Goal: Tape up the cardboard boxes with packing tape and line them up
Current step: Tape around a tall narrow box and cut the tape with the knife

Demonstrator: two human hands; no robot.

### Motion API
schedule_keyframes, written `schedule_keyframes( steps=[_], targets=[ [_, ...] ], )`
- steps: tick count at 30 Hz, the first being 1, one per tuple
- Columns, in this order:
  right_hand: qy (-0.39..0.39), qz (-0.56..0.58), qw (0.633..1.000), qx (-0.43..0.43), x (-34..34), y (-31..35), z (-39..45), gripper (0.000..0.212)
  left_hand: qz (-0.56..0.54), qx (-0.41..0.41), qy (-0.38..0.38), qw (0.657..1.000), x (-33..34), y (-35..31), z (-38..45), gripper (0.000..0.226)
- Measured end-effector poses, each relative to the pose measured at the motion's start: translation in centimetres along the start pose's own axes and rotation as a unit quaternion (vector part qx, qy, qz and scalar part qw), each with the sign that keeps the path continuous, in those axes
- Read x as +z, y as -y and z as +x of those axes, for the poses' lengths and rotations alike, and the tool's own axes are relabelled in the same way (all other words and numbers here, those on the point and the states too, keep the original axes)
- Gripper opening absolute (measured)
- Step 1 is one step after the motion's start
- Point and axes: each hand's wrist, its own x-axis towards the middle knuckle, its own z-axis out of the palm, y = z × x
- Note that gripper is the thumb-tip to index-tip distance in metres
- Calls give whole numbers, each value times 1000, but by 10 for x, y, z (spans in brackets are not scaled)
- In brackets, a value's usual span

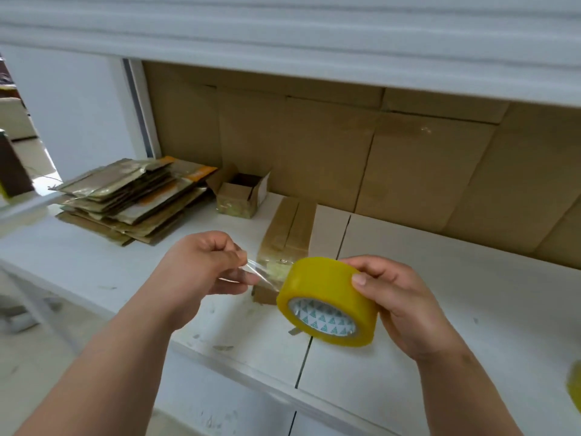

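Far left of both hands, flattened cardboard stack (125,201) on white table (456,294). Left hand (201,265), curled, pinching clear tape end (257,272). Just beyond, sealed box (287,237); farther back, small open box (240,195). Right hand (399,297), wrapped around yellow tape roll (327,302).

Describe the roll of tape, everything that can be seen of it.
The roll of tape is thick, with yellowish clear film wound on a white core printed with small green triangles. It is held tilted above the white table, the core's open end facing the camera. The right hand grips it, thumb on the outer face. The left hand pinches its free end, a short clear strip pulled off to the left.
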Motion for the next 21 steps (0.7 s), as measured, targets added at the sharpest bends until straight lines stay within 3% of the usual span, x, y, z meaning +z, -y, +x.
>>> schedule_keyframes(
  steps=[3, 8, 13, 21],
  targets=[
    [-5, -85, 996, 13, -13, 5, 19, 43, -6, -4, -17, 1000, -6, -8, 14, 13],
    [17, -179, 982, 56, -33, 10, 49, 20, 0, -14, -38, 999, 0, -2, 33, 19],
    [33, -196, 977, 77, -44, 7, 65, 29, 3, -30, -62, 998, -7, 5, 49, 22],
    [-4, -248, 958, 144, -36, -7, 80, 19, 3, -100, -33, 994, -11, 29, 79, 19]
  ],
)
